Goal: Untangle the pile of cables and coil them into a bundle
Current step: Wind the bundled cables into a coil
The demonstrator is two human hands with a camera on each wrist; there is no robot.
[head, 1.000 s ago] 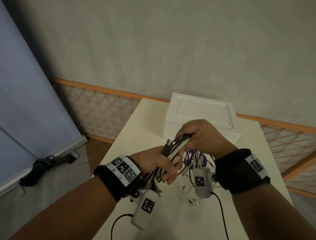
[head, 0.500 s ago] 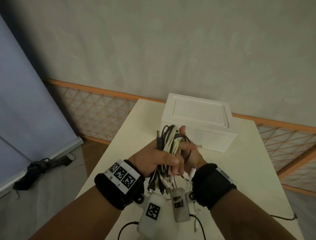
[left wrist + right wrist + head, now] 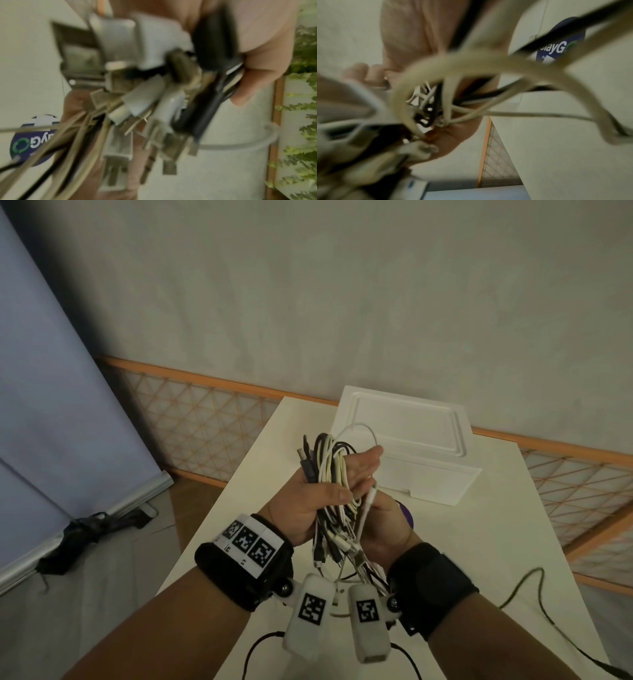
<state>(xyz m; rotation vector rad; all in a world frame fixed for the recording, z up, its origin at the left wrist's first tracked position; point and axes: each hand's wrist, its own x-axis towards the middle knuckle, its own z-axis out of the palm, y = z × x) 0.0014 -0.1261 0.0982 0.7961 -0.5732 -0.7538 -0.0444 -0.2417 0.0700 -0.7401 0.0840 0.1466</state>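
Cables [image 3: 334, 474]: we hold the black-and-white bundle above the tabletop [image 3: 472, 529], left hand [image 3: 308, 501] curled tight round its middle, right hand [image 3: 380, 525] cupping it loosely from behind, fingers straight, before a white box [image 3: 411, 422].

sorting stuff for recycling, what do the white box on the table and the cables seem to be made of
White box: looks like foam, probably polystyrene; matte, thick-walled, soft moulded edges. Cable bundle: smooth plastic or rubbery jackets in white, cream and black, bending easily in the left hand; plug tips look like dull metal, though blurred.

Head view overhead; wrist views close on cables [image 3: 334, 474].
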